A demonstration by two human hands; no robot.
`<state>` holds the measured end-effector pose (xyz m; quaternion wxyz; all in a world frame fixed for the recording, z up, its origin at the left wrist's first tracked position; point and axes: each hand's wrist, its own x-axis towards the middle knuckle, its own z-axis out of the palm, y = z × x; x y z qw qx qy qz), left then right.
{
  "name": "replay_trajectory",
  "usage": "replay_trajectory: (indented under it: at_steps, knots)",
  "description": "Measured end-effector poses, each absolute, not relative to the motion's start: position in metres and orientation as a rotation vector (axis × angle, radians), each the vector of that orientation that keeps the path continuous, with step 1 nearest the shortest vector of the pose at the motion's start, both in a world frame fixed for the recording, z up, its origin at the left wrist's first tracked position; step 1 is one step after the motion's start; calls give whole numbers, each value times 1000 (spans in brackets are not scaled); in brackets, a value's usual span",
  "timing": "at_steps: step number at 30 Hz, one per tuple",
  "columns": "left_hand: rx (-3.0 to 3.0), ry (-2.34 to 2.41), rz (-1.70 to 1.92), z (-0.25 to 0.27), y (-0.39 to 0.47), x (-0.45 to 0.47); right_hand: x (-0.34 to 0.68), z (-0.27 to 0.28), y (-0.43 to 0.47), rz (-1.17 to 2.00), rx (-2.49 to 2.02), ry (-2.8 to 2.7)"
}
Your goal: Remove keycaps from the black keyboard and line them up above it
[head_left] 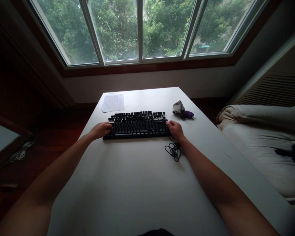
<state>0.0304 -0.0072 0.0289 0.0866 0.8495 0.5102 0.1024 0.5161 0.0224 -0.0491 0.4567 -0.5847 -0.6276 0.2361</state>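
As the keyboard (pixel 140 128) is clasped at both ends by left grip (pixel 102 130) and right grip (pixel 176 129), its presumably stiff, light body is best held there.

this looks like a room in a home: a pale padded bed or sofa (pixel 250 154) stands near the white table (pixel 132 186), with a slatted panel (pixel 277 88) behind it; dark reddish wood covers the floor (pixel 51 149), bundled cable (pixel 18 156) lies there, and a wide framed window (pixel 140 32) looks onto leafy trees (pixel 167 26).
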Motion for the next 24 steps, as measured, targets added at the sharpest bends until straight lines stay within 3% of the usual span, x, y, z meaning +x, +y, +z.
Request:
replay_trajectory:
  at_steps: [24]
  knots:
    - [2396, 1559, 440, 25, -7, 15, 516, -47, 21, 568, -1436, -1562]
